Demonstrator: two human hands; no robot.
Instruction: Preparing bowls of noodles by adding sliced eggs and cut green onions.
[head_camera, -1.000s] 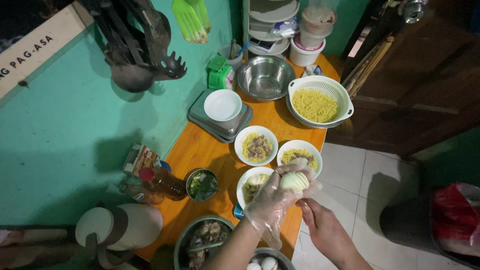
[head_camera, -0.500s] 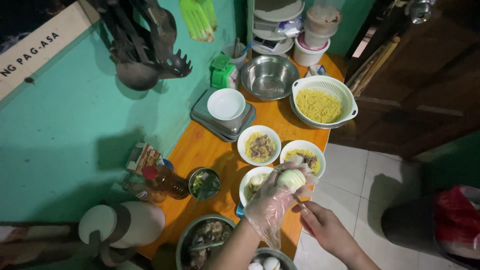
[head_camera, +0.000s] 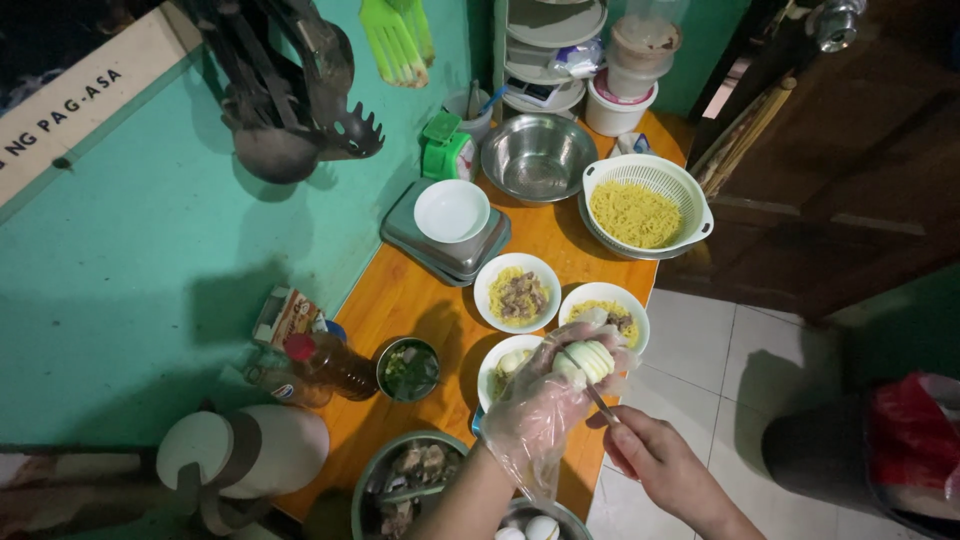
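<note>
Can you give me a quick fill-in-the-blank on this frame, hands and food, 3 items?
1. The left hand, covered by a clear plastic ____, holds a peeled boiled egg.
2. The white colander at the far end of the table holds yellow ____.
3. The right hand holds a thin tool to the egg, above ____ white bowls of noodles.

Missing words: glove; noodles; three
</note>
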